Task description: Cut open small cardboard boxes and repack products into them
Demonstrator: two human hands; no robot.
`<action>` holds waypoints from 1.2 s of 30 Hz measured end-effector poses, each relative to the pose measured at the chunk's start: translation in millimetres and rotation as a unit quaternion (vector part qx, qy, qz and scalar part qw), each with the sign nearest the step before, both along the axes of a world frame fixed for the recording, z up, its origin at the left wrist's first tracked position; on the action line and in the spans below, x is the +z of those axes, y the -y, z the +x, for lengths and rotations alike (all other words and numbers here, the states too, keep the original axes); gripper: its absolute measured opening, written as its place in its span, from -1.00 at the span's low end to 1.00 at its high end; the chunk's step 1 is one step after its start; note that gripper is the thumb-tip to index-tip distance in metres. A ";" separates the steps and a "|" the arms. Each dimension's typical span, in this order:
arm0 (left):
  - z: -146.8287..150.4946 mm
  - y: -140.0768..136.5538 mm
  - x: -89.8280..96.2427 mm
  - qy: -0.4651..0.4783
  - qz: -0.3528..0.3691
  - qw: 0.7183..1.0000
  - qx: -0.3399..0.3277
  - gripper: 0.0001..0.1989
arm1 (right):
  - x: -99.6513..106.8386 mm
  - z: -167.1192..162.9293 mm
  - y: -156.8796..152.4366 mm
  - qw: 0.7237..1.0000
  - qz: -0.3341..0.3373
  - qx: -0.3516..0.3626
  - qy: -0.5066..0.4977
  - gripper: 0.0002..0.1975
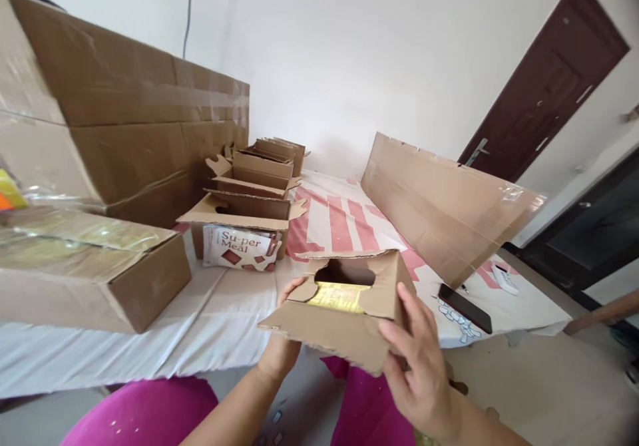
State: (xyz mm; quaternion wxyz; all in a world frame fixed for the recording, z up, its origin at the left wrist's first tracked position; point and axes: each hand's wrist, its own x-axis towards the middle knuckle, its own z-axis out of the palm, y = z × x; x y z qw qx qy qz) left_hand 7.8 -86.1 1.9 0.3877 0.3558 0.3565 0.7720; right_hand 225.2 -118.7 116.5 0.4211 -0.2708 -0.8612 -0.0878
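Head view shows an open cardboard box (332,333) held between both hands (419,359).

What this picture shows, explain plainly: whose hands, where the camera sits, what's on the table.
No machine here: a person's bare left hand and right hand, seen from a camera worn on the head, looking forward and down. They hold an open brown cardboard box with something yellow inside. The red-patterned white tablecloth carries a row of open brown cardboard boxes, a taped brown cardboard carton and a flat black phone. A white printed pouch stands by the row's nearest box.
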 end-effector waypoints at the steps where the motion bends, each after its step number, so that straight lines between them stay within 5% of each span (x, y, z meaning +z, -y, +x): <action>1: 0.5 -0.1 -0.1 0.038 -0.013 0.999 -0.027 -0.40 | 1.9 -6.9 5.2 1.000 0.021 0.001 0.005 -0.43; 4: 0.1 0.6 -1.6 0.070 -0.025 0.995 -0.064 -0.40 | -1.5 -16.4 9.3 0.999 0.039 -0.003 -0.003 -0.44; 8: -5.0 4.8 -1.1 -0.054 0.036 0.997 0.043 -0.46 | -24.7 -2.6 -2.3 0.998 -0.001 -0.006 -0.055 -0.57; 14: -2.2 16.4 18.6 -0.276 0.151 0.943 0.112 -0.90 | -78.3 35.8 -31.3 0.981 -0.139 -0.092 -0.103 -0.73; 16: 1.8 20.1 22.4 -0.322 0.182 0.923 0.110 -0.90 | -89.9 47.7 -34.4 0.978 -0.152 -0.095 -0.104 -0.71; 20: 8.8 29.7 20.3 -0.426 0.242 0.860 0.143 -0.92 | -101.6 66.3 -31.6 0.977 -0.146 -0.084 -0.128 -0.82; 26: 15.3 42.4 11.5 -0.550 0.332 0.717 0.269 -0.77 | -118.8 86.2 -32.7 0.974 -0.052 -0.129 -0.180 -0.90; 29: 17.4 40.1 6.4 -0.588 0.345 0.675 0.283 -0.79 | -128.4 94.0 -36.5 0.980 -0.039 -0.131 -0.147 -0.91; 32: 20.4 35.0 3.4 -0.598 0.320 0.684 0.270 -0.80 | -134.0 98.1 -38.6 0.984 -0.050 -0.124 -0.117 -0.90; 36: 18.7 33.1 9.2 -0.580 0.291 0.730 0.213 -0.81 | -124.3 97.8 -36.3 0.984 -0.062 -0.123 -0.110 -0.89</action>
